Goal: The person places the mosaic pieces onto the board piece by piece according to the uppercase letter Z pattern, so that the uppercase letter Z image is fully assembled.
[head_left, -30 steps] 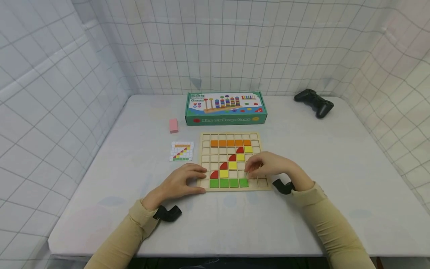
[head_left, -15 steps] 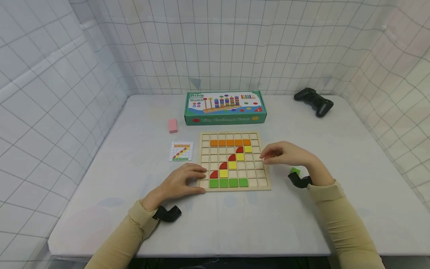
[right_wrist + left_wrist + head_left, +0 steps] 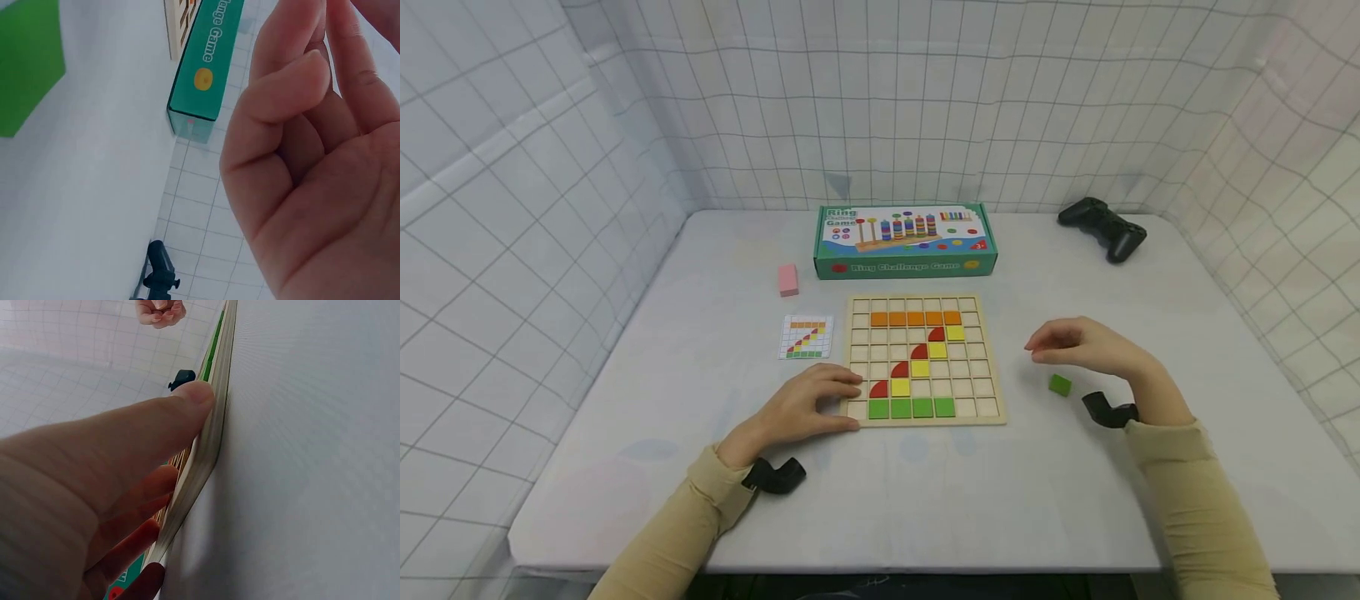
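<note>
My left hand rests at the near left corner of a wooden grid board. In the left wrist view, its thumb touches the board's edge and its fingertips lie along the adjoining side. Orange squares, yellow squares, red quarter-circles and green squares sit in the board's cells. To the right of the board, my right hand hovers above the table with loosely bent fingers and nothing between them. Just below its fingertips a loose green square tile lies on the table.
A pattern card showing a similar coloured design lies left of the board. Behind it stands a small pink block. A green Ring Challenge Game box sits beyond the board, and a black game controller lies at the back right.
My right hand has moved right from over the board to past its right side, uncovering the loose green tile and the board's right cells. My left hand has stayed at its corner.
</note>
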